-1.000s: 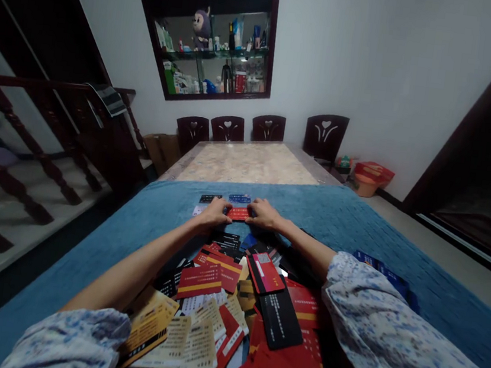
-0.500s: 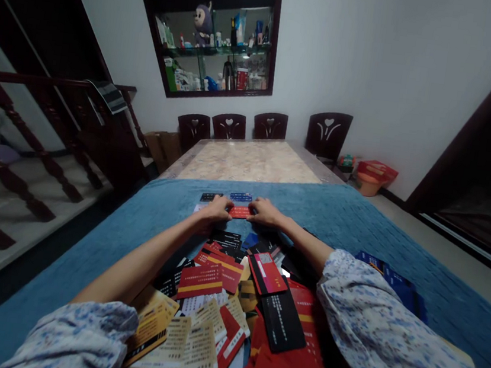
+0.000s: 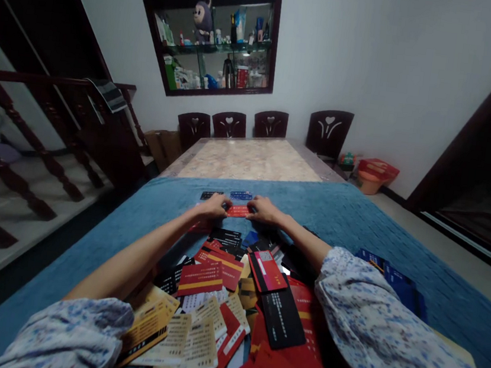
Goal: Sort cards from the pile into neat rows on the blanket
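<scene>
Nearest the camera, two sleeves of pale flowered cloth frame the view, the left sleeve low at the bottom edge and the right sleeve broader, and between them lies a loose heap of cards spread over a blue cloth: cream and yellow ones at the near left, red ones with a gold band in the middle, a black card with small white print lying aslant on the red ones to the right. A short row of dark blue cards lies apart on the cloth at the right, just beyond the right sleeve. Both bare forearms run forward over the heap and meet past its far edge, where the left hand and the right hand lie knuckles up on the cloth with a red card flat between them; the fingers of each are bent with the tips at one short end of that card, but whether they pinch it or only press on it cannot be told. Just beyond it a blue card and a black card lie side by side on the cloth. Past the cloth's far edge a marbled table top shows, then four dark wooden chairs along the wall, a red basin on the floor to the right, a dark stair railing to the left, and high on the wall a recessed shelf crowded with bottles and a plush toy
</scene>
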### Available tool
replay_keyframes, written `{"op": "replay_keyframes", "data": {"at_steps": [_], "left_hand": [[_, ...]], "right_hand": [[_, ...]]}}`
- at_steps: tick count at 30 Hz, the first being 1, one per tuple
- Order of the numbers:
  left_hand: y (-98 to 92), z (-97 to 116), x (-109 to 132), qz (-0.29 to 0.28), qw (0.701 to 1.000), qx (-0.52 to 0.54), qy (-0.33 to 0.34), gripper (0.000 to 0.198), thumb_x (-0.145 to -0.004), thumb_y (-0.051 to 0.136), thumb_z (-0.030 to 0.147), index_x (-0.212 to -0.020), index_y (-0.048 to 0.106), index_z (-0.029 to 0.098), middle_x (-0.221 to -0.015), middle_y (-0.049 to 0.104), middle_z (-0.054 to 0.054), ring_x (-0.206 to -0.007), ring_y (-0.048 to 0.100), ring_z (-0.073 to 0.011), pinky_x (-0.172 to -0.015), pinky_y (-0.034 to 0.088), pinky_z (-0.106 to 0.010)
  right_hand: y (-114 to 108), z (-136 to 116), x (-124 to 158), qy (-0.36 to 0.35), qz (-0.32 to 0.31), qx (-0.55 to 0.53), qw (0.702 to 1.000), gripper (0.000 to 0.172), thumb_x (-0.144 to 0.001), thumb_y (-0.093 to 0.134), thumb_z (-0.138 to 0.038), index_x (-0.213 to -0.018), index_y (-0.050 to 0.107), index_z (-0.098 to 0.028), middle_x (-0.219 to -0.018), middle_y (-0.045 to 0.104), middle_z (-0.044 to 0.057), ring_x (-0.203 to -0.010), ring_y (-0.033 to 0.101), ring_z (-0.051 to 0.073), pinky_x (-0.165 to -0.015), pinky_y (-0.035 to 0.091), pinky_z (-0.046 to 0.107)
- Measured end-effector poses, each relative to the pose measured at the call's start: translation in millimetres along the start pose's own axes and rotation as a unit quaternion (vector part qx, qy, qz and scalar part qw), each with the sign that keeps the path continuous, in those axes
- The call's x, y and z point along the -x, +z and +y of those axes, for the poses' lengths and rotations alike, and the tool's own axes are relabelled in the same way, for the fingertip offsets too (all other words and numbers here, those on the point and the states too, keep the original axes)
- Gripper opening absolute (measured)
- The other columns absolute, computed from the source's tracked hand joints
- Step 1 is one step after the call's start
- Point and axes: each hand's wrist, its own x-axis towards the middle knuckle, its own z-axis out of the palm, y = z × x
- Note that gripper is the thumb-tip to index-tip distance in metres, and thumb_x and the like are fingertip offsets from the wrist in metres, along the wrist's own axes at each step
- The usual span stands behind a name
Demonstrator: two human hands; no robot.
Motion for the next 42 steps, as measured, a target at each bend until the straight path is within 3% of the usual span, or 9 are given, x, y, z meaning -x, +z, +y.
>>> {"op": "replay_keyframes", "data": {"at_steps": [4,11,19,27,34,42], "left_hand": [[-9.0,-12.5,0.4,0.012,1.0,0.02,-0.01,0.056,-0.067,0.054,0.005,-0.12,0.069,0.015,-0.126,0.069,-0.004,-0.124,0.058,-0.0214,-0.107,0.042,-0.025],[-11.3,-18.3,-1.1,0.028,0.999,0.033,0.019,0.047,-0.07,0.059,0.012,-0.115,0.071,0.016,-0.121,0.071,-0.005,-0.118,0.061,-0.0231,-0.106,0.043,-0.029],[1.5,-8.4,-8.1,0.008,0.999,-0.015,0.03,0.051,-0.07,0.071,0.033,-0.119,0.068,0.02,-0.118,0.068,-0.007,-0.123,0.049,-0.0293,-0.104,0.042,-0.037],[-4.1,7.1,-2.1,-0.022,0.998,-0.057,0.026,0.032,-0.075,0.064,0.03,-0.104,0.072,0.022,-0.119,0.063,-0.007,-0.121,0.047,-0.0313,-0.101,0.041,-0.041],[-5.6,19.6,2.5,-0.036,0.996,-0.079,0.0,0.033,-0.077,0.063,0.026,-0.109,0.069,0.025,-0.129,0.057,-0.008,-0.126,0.042,-0.0331,-0.099,0.043,-0.048],[4.5,26.7,8.6,-0.004,0.996,-0.086,-0.007,0.03,-0.078,0.056,0.016,-0.106,0.066,0.021,-0.122,0.058,-0.011,-0.12,0.043,-0.0326,-0.095,0.042,-0.049]], "right_hand": [[0.9,0.2,-2.0,0.002,-0.001,-0.002,1.0,0.032,-0.083,0.068,-0.046,-0.103,0.071,-0.021,-0.121,0.062,0.012,-0.109,0.058,0.028,-0.091,0.044,0.032],[3.0,-0.3,-4.3,0.003,0.011,-0.005,1.0,0.034,-0.081,0.069,-0.049,-0.102,0.072,-0.022,-0.115,0.065,0.01,-0.106,0.059,0.026,-0.087,0.045,0.03],[2.0,-1.2,-6.7,0.007,0.018,-0.004,1.0,0.038,-0.08,0.07,-0.05,-0.106,0.071,-0.023,-0.113,0.065,0.01,-0.103,0.06,0.026,-0.086,0.046,0.03],[3.1,-2.6,-5.6,0.019,0.012,-0.005,1.0,0.036,-0.082,0.066,-0.049,-0.104,0.071,-0.021,-0.118,0.064,0.012,-0.107,0.058,0.028,-0.088,0.046,0.034],[2.1,-6.1,-1.9,0.033,0.0,-0.006,0.999,0.03,-0.085,0.064,-0.044,-0.103,0.072,-0.021,-0.123,0.062,0.013,-0.111,0.057,0.029,-0.092,0.046,0.037],[1.1,-11.1,3.6,0.053,-0.008,-0.007,0.999,0.036,-0.087,0.06,-0.043,-0.114,0.069,-0.021,-0.131,0.058,0.015,-0.117,0.054,0.034,-0.095,0.046,0.042]]}}
